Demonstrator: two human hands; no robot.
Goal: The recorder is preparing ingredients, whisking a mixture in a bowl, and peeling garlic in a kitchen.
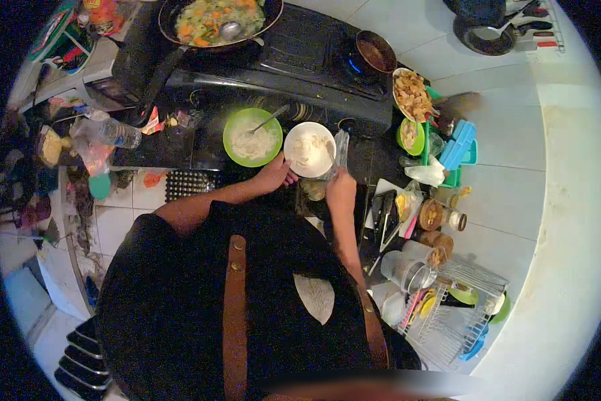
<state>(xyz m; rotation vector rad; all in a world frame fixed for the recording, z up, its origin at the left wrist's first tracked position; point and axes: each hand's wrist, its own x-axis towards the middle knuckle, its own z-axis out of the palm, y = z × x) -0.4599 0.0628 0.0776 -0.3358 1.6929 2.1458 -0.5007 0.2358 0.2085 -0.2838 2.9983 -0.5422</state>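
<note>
A white bowl (289, 139) holding pale powder, which looks like flour, stands at the front of the dark counter. My left hand (276, 174) grips its lower left side. At the bowl's right rim my right hand (341, 184) is closed around what looks like a thin utensil handle; the fingers hide most of it. Clear plastic (342, 143) lies just beyond that hand, along the bowl. Touching or nearly touching the white bowl on the left is a green bowl (230, 151) with a whitish mix and a spoon (270, 119) leaning in it.
A pan of vegetables (215, 22) sits on the stove at the back left. Beside a blue flame is a small pan (376, 51). Right of it stand a bowl of fried food (411, 95), a blue container (458, 145), jars (431, 214) and a wire dish rack (473, 275). A plastic bottle (120, 134) lies left.
</note>
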